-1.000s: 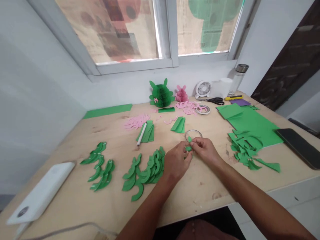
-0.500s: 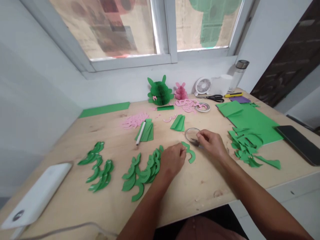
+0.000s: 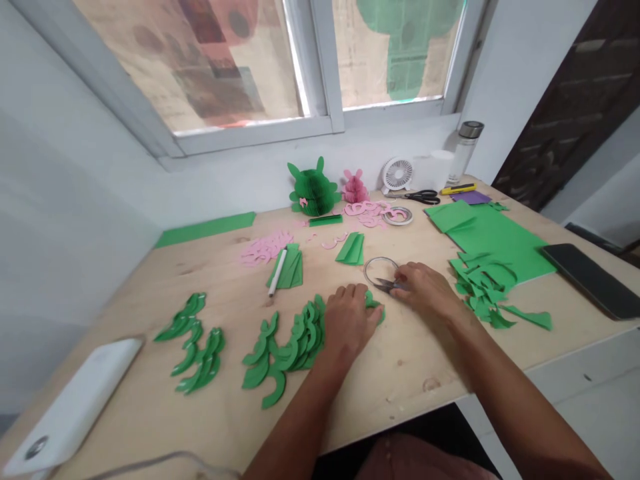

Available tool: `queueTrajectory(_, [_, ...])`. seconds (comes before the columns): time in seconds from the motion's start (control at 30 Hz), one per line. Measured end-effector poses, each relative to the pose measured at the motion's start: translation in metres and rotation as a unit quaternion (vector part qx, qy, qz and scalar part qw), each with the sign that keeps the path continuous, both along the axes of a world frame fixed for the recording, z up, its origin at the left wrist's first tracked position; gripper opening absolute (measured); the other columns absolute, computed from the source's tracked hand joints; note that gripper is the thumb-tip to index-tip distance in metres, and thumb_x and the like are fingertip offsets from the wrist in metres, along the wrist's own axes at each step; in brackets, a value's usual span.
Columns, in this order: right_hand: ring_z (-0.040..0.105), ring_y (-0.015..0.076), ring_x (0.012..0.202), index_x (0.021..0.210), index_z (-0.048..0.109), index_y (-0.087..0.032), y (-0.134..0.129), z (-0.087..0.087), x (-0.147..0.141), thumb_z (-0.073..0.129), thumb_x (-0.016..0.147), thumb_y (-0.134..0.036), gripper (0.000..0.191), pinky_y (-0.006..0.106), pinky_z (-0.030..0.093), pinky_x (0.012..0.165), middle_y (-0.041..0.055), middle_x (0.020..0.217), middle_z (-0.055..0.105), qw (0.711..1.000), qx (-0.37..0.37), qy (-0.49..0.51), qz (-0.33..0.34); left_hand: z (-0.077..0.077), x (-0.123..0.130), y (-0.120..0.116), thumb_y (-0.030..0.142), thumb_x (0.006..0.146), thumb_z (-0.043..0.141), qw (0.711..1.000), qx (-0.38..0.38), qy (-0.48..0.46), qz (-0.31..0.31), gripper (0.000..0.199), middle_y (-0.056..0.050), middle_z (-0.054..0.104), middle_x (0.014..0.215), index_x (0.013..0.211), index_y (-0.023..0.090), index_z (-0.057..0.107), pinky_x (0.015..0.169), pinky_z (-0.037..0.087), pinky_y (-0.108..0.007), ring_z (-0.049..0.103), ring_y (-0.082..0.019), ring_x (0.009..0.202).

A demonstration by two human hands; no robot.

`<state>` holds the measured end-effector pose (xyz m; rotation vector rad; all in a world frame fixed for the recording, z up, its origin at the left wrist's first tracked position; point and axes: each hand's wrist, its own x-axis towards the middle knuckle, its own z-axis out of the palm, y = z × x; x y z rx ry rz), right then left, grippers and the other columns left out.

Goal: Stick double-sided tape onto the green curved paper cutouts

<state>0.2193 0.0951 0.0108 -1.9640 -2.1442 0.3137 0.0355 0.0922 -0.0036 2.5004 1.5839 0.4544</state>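
My left hand (image 3: 348, 319) lies palm down on the table with its fingers stretched out, covering part of a curved green paper cutout (image 3: 376, 307). Just right of it, my right hand (image 3: 423, 287) is closed over the handles of small scissors (image 3: 384, 285), whose blades point left. A thin ring-shaped roll of tape (image 3: 367, 272) lies beside the blades, partly behind my right fingertips. Left of my left hand are overlapping curved green cutouts (image 3: 295, 350). Farther left lie more green cutouts (image 3: 200, 363) with shiny pale strips on them.
Green scraps (image 3: 485, 290), green sheets (image 3: 515, 250) and a phone (image 3: 590, 280) lie on the right. A marker (image 3: 277, 273) rests on folded green paper. Behind stand green (image 3: 315, 192) and pink (image 3: 355, 187) paper figures, a fan (image 3: 398, 175) and a bottle (image 3: 465, 153). A white device (image 3: 80, 400) is at left.
My left hand has gone from pinched fingers beside the cutout to lying flat over it. My right fingers have shifted from near the tape ring down onto the scissors. The view has shifted slightly.
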Motion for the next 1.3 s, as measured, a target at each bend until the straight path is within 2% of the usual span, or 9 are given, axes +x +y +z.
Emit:
queueTrajectory(0.13, [0.057, 0.0226, 0.096, 0.099, 0.059, -0.018, -0.003, 0.002, -0.004, 0.058, 0.075, -0.029, 0.026, 0.028, 0.037, 0.074, 0.0097, 0.099, 0.065, 0.999, -0.024, -0.016, 0.016, -0.003, 0.006, -0.004, 0.039, 0.073, 0.065, 0.999, 0.004, 0.030, -0.021, 0.036, -0.011, 0.059, 0.102, 0.099, 0.016, 0.057, 0.083, 0.040, -0.042, 0.052, -0.029, 0.098])
queueTrajectory(0.33, [0.057, 0.0226, 0.099, 0.110, 0.056, -0.017, -0.002, -0.001, -0.003, 0.053, 0.075, -0.020, 0.036, 0.028, 0.037, 0.076, 0.0096, 0.104, 0.065, 0.999, -0.031, 0.012, 0.030, -0.006, 0.001, -0.001, 0.026, 0.075, 0.060, 0.996, -0.022, 0.028, -0.077, 0.022, -0.006, 0.058, 0.103, 0.096, 0.021, 0.059, 0.082, 0.039, -0.039, 0.050, -0.025, 0.099])
queueTrajectory(0.57, [0.057, 0.0150, 0.072, 0.102, 0.060, -0.018, 0.006, -0.009, 0.015, 0.059, 0.073, -0.025, 0.030, 0.024, 0.039, 0.063, 0.0026, 0.082, 0.064, 0.985, 0.008, 0.171, 0.022, 0.009, -0.005, -0.001, 0.018, 0.074, 0.058, 0.991, -0.065, 0.019, -0.112, 0.020, -0.005, 0.061, 0.104, 0.093, 0.021, 0.061, 0.080, 0.039, -0.036, 0.051, -0.024, 0.099])
queueTrajectory(0.77, [0.055, 0.0123, 0.058, 0.095, 0.060, -0.016, 0.012, -0.006, 0.022, 0.060, 0.071, -0.035, 0.031, 0.023, 0.041, 0.053, -0.0006, 0.070, 0.058, 0.915, 0.054, 0.393, -0.075, 0.016, 0.017, 0.008, 0.020, 0.079, 0.055, 0.996, -0.025, 0.001, -0.087, 0.018, -0.006, 0.063, 0.102, 0.096, 0.021, 0.062, 0.082, 0.038, -0.036, 0.052, -0.023, 0.100])
queueTrajectory(0.9, [0.057, 0.0128, 0.055, 0.091, 0.058, -0.015, 0.014, -0.004, 0.020, 0.062, 0.066, -0.039, 0.034, 0.025, 0.044, 0.054, -0.0020, 0.066, 0.055, 0.855, 0.071, 0.498, -0.124, 0.009, 0.038, 0.016, 0.021, 0.081, 0.052, 0.997, 0.000, 0.041, -0.067, 0.019, -0.010, 0.062, 0.101, 0.096, 0.018, 0.063, 0.084, 0.037, -0.040, 0.049, -0.027, 0.103])
queueTrajectory(1.03, [0.056, 0.0124, 0.053, 0.087, 0.058, -0.016, 0.016, -0.003, 0.017, 0.065, 0.062, -0.039, 0.034, 0.025, 0.045, 0.053, -0.0042, 0.061, 0.052, 0.816, 0.076, 0.549, -0.164, 0.000, 0.048, 0.021, 0.021, 0.082, 0.051, 0.997, 0.006, 0.057, -0.044, 0.013, -0.012, 0.061, 0.098, 0.086, 0.017, 0.063, 0.083, 0.037, -0.041, 0.049, -0.028, 0.101])
queueTrajectory(1.13, [0.055, 0.0116, 0.052, 0.086, 0.058, -0.016, 0.016, -0.003, 0.016, 0.066, 0.061, -0.039, 0.035, 0.023, 0.042, 0.050, -0.0050, 0.060, 0.050, 0.797, 0.080, 0.571, -0.180, -0.005, 0.045, 0.026, 0.017, 0.081, 0.050, 0.999, -0.004, -0.006, -0.038, 0.011, -0.010, 0.062, 0.092, 0.078, 0.018, 0.060, 0.082, 0.038, -0.040, 0.051, -0.026, 0.098])
queueTrajectory(1.2, [0.055, 0.0114, 0.052, 0.087, 0.059, -0.016, 0.016, -0.003, 0.016, 0.067, 0.062, -0.038, 0.035, 0.022, 0.041, 0.048, -0.0046, 0.060, 0.051, 0.791, 0.086, 0.578, -0.184, -0.007, 0.041, 0.029, 0.014, 0.079, 0.050, 0.993, -0.018, -0.111, -0.035, 0.010, -0.007, 0.062, 0.087, 0.076, 0.018, 0.058, 0.081, 0.039, -0.036, 0.053, -0.022, 0.093])
queueTrajectory(1.3, [0.054, 0.0107, 0.052, 0.090, 0.059, -0.017, 0.014, -0.002, 0.015, 0.067, 0.064, -0.038, 0.035, 0.022, 0.040, 0.048, -0.0035, 0.063, 0.053, 0.772, 0.085, 0.599, -0.194, -0.009, 0.032, 0.035, 0.020, 0.079, 0.050, 0.943, -0.088, -0.321, -0.026, 0.007, -0.002, 0.060, 0.075, 0.073, 0.019, 0.054, 0.068, 0.042, -0.028, 0.056, -0.016, 0.074])
